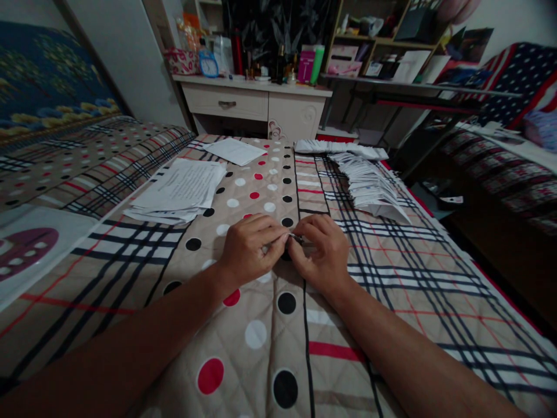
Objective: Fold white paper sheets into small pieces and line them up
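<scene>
Landmark: the printed sheet stack (176, 188), lying on the bedspread (256, 334).

Small thin piece (297, 238): right of the stack and nearer the wearer, between the fingertips of both hands. Pale toward the left, dark toward the right; mostly covered, material cannot be told.

Handling (judged): very light; probably easy to bend or crush if it is paper; small enough to slip. Best taken at its two ends with the finger pads, using little pressure.

Grip: left hand (252, 244) in a narrow thumb-and-finger pinch on the pale end; right hand (322, 249) pinching likewise at the dark end. Fingertips of the two nearly meet; whether they touch is unclear.

Also noted: loose sheet (235, 151) beyond the stack, to its right; fanned row of folded papers (369, 186) well to the stack's right.
</scene>
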The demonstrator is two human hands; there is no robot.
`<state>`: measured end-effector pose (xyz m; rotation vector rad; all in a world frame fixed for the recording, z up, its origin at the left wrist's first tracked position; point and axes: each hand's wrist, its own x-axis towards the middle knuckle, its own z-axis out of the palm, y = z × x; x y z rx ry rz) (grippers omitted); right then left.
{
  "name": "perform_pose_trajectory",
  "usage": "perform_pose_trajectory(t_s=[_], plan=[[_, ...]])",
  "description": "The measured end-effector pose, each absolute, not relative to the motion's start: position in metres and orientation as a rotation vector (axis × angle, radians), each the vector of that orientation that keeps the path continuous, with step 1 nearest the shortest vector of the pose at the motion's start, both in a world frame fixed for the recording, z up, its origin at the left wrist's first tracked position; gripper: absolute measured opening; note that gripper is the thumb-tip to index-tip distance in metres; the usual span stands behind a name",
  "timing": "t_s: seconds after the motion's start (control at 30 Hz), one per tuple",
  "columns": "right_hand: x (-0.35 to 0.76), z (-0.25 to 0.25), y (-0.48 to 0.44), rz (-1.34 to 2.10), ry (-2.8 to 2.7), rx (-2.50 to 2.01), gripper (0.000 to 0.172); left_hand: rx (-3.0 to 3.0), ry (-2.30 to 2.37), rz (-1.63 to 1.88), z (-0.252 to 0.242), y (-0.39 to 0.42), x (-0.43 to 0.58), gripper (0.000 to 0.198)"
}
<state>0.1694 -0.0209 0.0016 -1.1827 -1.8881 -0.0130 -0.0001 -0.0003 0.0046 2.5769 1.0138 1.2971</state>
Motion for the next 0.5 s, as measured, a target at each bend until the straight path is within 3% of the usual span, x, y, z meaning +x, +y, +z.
perform_pose_trajectory(t_s=[0.5], plan=[[0.1695,0.0015,-0.0201,0.011,-1.863,-1.055,0.002,2.635,0.935,1.374,0.0014,0.0035,0.003,0.017]])
